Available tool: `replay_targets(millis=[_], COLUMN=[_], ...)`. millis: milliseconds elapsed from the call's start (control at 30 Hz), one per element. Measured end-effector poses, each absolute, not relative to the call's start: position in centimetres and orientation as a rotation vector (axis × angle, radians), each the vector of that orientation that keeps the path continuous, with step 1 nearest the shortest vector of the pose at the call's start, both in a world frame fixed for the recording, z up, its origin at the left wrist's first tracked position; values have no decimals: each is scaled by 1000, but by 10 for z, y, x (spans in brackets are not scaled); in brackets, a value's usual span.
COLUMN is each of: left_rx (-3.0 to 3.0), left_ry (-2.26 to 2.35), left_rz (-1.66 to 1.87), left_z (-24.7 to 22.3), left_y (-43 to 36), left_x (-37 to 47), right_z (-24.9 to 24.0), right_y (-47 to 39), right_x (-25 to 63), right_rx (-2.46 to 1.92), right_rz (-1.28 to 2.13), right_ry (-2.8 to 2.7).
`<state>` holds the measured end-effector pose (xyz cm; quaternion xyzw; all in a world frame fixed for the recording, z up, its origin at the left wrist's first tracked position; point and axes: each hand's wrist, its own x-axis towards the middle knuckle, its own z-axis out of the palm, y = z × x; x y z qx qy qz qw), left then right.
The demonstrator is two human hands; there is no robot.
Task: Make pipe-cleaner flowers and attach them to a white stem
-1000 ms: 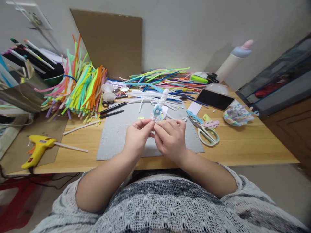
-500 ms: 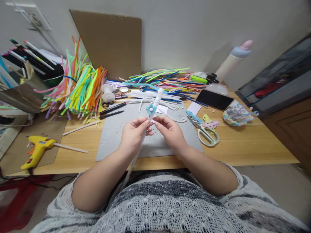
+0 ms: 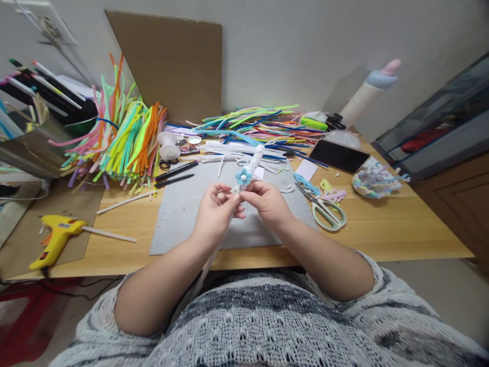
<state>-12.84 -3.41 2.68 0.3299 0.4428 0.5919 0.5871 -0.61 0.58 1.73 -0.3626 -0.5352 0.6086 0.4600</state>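
Markers (image 3: pixel 57 90) lean in a container (image 3: pixel 87 113); hands (image 3: pixel 214 214) pinch a flowered stem (image 3: pixel 255 159).

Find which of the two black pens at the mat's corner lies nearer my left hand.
The slimmer pen, in front, is nearer your left hand; the thicker pen lies just behind it.

Single head-worn view, looking forward and down from above the sweater (image 3: pixel 263 331). Close range: sweater nearest along the bottom, left hand (image 3: pixel 214 214) and right hand (image 3: pixel 267 204) about mid-frame, table (image 3: pixel 401 229) beyond, wall (image 3: pixel 286 56) farther back on top.
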Motion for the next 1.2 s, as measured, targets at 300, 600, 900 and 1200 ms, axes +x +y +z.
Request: replay_targets(millis=[300, 600, 900, 1200], left_rx=[852, 918, 681, 557], left_ry=[1081, 1187, 1208, 1225], left_rz=[1170, 1161, 1333, 1316], left_z=[28, 17, 17, 8], left_y=[-22, -14, 3, 11], left_x=[-140, -151, -184, -189], right_z=[10, 4, 3, -26], right_y=[11, 22, 84, 142], right_x=[-4, -5, 23, 1], right_rx=[-952, -988, -1353, -1416], right_rz=[1499, 1402, 566, 41], right_ry=[-1308, -1640, -2113, -2326])
